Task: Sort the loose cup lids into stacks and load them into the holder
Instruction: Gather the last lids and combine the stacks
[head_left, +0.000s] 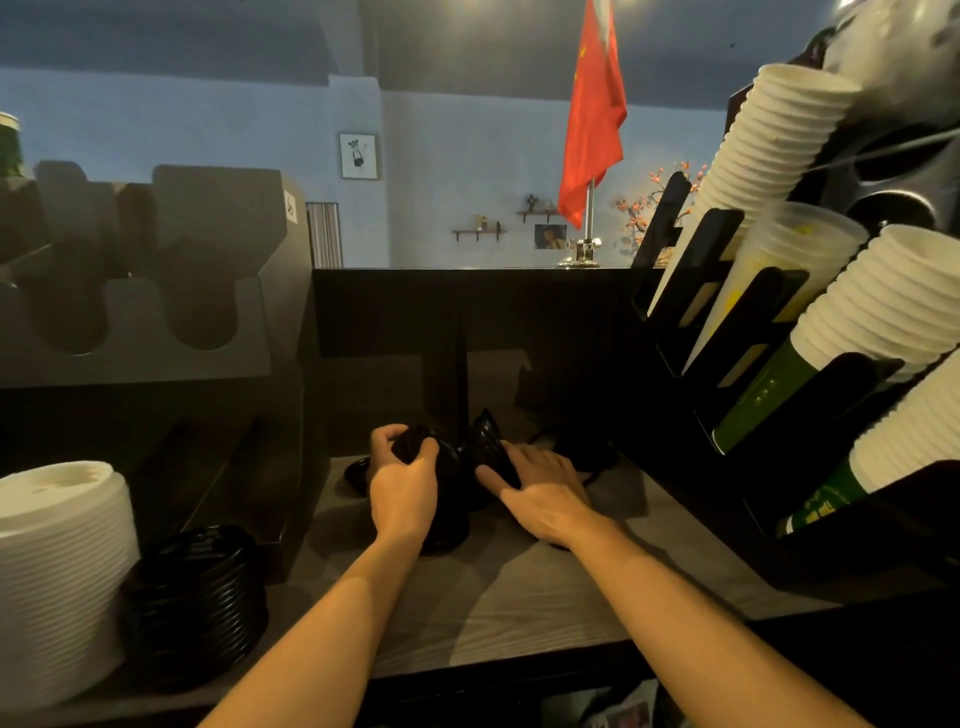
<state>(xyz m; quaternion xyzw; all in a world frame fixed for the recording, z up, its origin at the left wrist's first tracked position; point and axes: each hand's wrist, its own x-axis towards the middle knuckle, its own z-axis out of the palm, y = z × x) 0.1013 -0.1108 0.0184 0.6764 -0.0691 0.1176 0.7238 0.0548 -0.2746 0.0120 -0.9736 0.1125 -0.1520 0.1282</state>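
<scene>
Hands (402, 488) (545, 501) on black lids (485, 441) between holder (135, 317) and cup rack (883, 525)

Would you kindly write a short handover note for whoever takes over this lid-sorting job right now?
Left grip: fingers curled round a clump of loose black lids on the counter.
Right grip: fingers lie fairly straight on more of those lids, some tipped on edge.
Done: a white lid stack and a black lid stack sit near left, apparently in the holder.
Left: stack the loose black lids and load them.
</scene>
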